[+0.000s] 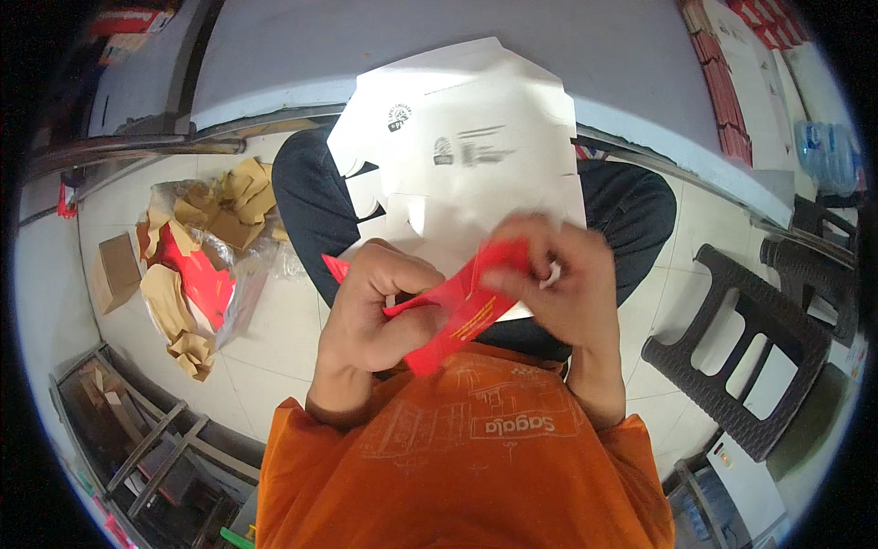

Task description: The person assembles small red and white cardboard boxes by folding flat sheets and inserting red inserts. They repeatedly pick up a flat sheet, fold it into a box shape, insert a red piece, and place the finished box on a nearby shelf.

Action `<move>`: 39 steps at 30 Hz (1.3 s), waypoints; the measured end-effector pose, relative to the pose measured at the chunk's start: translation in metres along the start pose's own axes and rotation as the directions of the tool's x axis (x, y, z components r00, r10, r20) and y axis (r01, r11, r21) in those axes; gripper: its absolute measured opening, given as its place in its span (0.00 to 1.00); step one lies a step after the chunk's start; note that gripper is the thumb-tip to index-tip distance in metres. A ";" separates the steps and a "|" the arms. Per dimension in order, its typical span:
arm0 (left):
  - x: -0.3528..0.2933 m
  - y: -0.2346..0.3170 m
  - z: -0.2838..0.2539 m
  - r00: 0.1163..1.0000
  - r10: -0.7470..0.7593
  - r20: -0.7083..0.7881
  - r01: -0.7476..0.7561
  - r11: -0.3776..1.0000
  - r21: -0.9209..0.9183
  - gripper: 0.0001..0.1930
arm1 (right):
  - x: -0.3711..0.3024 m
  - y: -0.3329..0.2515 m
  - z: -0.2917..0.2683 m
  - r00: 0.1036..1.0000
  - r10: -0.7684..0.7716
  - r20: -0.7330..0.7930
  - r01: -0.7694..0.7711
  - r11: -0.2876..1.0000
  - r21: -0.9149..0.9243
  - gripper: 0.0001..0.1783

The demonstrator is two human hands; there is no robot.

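Observation:
Between my two hands is a red printed card piece (465, 320), bent and raised over my lap. My left hand (380, 306) closes around its left part, thumb toward the middle. At the other end my right hand (562, 274) pinches the red card; its fingertips are smeared by motion. Just beyond, a flat white die-cut cardboard sheet (485, 188) with black print lies across my lap and leans on the table edge. The hands cover part of its near side. Whether the red card is one layer or folded double, I cannot tell.
A grey table (293, 55) stands ahead. On the floor at left lie crumpled brown paper (242, 201) with red pieces in plastic, and a small brown box (117, 272). To the right are a dark plastic stool (741, 352), stacked red card (722, 101) and clear bottles (823, 151).

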State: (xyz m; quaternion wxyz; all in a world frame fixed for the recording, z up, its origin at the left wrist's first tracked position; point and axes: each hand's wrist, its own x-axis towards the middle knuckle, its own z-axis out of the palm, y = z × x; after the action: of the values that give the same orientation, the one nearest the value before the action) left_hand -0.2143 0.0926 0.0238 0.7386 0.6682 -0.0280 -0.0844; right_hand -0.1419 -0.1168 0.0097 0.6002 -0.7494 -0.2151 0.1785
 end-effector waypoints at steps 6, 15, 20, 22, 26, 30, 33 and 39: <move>0.006 0.021 -0.005 0.980 0.165 0.111 -0.188 0.952 0.243 0.07 | -0.006 -0.017 -0.011 0.969 -0.158 0.188 0.234 0.822 -0.520 0.39; 0.006 0.037 0.005 0.959 0.109 0.262 -0.187 0.937 0.295 0.10 | 0.000 -0.029 -0.036 0.917 -0.303 0.259 0.396 0.775 -0.492 0.51; 0.014 0.016 0.002 0.906 -0.169 0.387 0.077 0.967 0.242 0.07 | -0.009 -0.027 -0.039 0.890 -0.450 -0.072 0.447 0.893 -0.061 0.25; 0.012 0.006 -0.006 0.913 -0.276 0.301 0.218 0.952 0.214 0.07 | -0.010 -0.047 -0.032 0.923 -0.381 0.058 0.384 0.900 -0.207 0.25; 0.020 0.008 -0.001 0.926 -0.127 0.356 0.008 0.948 0.317 0.06 | 0.000 -0.044 -0.014 0.932 -0.246 0.265 0.319 0.904 -0.283 0.22; 0.022 0.000 -0.011 0.926 -0.086 0.369 -0.008 0.969 0.246 0.07 | -0.006 -0.040 -0.035 0.895 -0.391 0.215 0.436 0.868 -0.239 0.19; 0.023 -0.018 -0.018 0.922 -0.163 0.351 0.106 0.979 0.177 0.07 | -0.009 -0.052 -0.042 0.861 -0.358 0.363 0.448 0.870 -0.206 0.15; 0.022 -0.014 -0.006 0.904 -0.138 0.405 0.108 0.990 0.096 0.06 | -0.010 -0.063 -0.044 0.953 -0.246 0.174 0.300 0.710 -0.637 0.19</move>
State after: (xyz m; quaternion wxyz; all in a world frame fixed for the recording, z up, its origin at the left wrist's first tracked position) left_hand -0.1930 0.0932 0.0081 0.6851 0.6618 -0.1435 -0.2683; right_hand -0.1342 -0.1470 0.0806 0.3100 -0.8644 -0.3949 0.0293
